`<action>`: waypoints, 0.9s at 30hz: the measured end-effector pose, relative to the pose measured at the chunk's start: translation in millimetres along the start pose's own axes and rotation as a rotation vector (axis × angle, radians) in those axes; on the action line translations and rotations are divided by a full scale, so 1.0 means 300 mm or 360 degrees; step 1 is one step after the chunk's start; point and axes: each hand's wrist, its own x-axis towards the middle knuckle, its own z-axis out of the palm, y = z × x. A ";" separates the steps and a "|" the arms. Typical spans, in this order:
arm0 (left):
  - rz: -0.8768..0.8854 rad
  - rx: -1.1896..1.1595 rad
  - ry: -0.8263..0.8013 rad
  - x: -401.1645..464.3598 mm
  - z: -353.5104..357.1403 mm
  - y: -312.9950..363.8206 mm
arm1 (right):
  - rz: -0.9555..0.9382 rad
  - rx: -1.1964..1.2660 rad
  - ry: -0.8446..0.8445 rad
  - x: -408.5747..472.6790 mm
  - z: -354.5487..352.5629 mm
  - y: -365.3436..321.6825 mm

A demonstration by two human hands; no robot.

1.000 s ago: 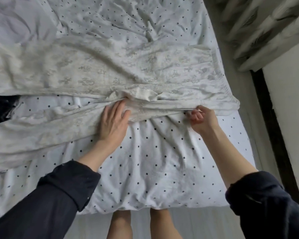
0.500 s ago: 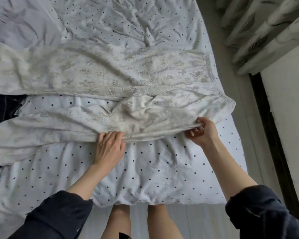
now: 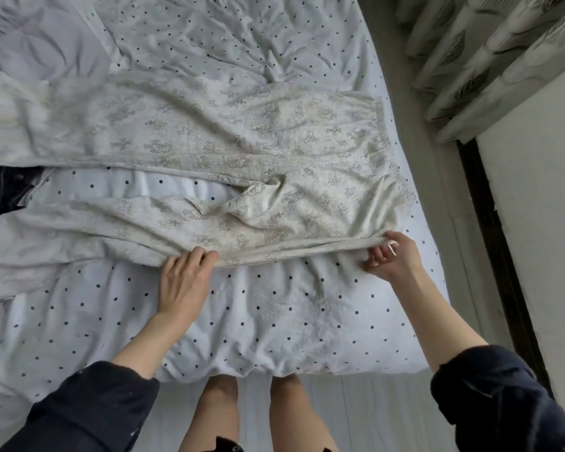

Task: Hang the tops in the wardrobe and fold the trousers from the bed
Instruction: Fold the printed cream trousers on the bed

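Pale grey printed trousers (image 3: 274,151) lie spread across the bed (image 3: 258,321), on a white duvet w/ small dark dots. Waistband is at the right, near the bed's right edge; both legs run off to the left, far leg flat and wide, near leg more rumpled, w/ a gap of dotted duvet showing between them. Crotch area is bunched into a small fold about mid-garment. Left hand (image 3: 185,282) is at the near edge of the near leg, fingers curled over the hem of fabric, gripping it, back of hand up. Right hand (image 3: 393,257) pinches the same near edge closer to the waistband corner, thumb and fingers closed on a thin roll of cloth, lifting it slightly off the duvet. Fabric between the 2 hands is drawn into a fairly taut line. Both forearms are bare, w/ dark sleeves (image 3: 88,409) pushed up toward the elbows. Person's bare legs (image 3: 219,409) stand right against the foot of the bed. A dark garment (image 3: 4,194) sits at the left edge, partly under the trousers' legs. Patterned curtains (image 3: 490,57) hang top right, beside a pale wall and a dark strip on the floor.
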 end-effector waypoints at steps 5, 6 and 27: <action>-0.0025 0.0074 0.0156 -0.007 -0.013 -0.087 | -0.0108 -0.0234 0.0279 0.013 -0.039 -0.028; 0.0000 0.0066 0.0173 -0.012 -0.012 -0.096 | -0.0153 -0.0324 0.0379 0.020 -0.052 -0.025; -0.0363 -0.0250 -0.0205 -0.217 0.003 -0.407 | 0.0147 -0.0537 -0.0114 -0.179 0.163 0.627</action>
